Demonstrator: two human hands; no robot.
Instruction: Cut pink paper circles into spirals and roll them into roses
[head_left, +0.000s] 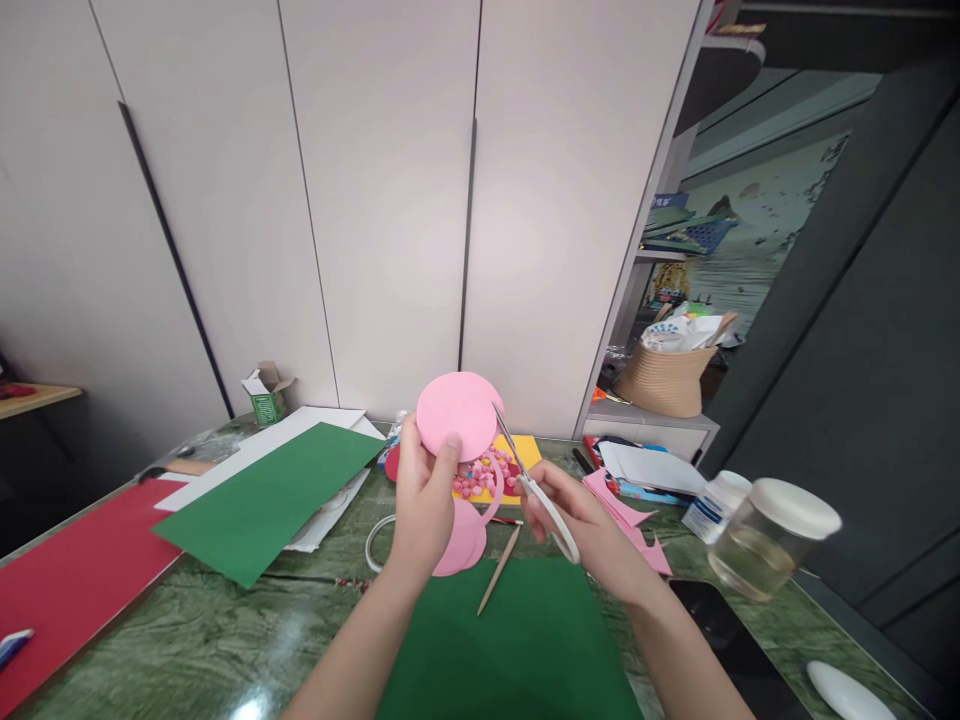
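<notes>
My left hand (427,490) pinches a pink paper circle (454,405) between thumb and fingers, holding it up above the table. White-handled scissors (551,518) are gripped in my right hand (574,505), their blades at the circle's right edge. A thin curled pink strip (497,490) hangs below the circle near the blades. Under my left hand, more pink paper circles (463,540) lie on the table. Small pink pieces (480,475) are heaped behind my hands, partly hidden by them. A wooden stick (498,570) rests on a dark green sheet (510,640) in front of me.
To the left lie a green sheet (277,490), white sheets (330,418) and a red sheet (67,600). Pink scraps (622,510), a white bottle (718,505), a lidded jar (772,540) and a dark tablet-like slab (727,640) are at the right. Cabinet doors (390,200) rise behind.
</notes>
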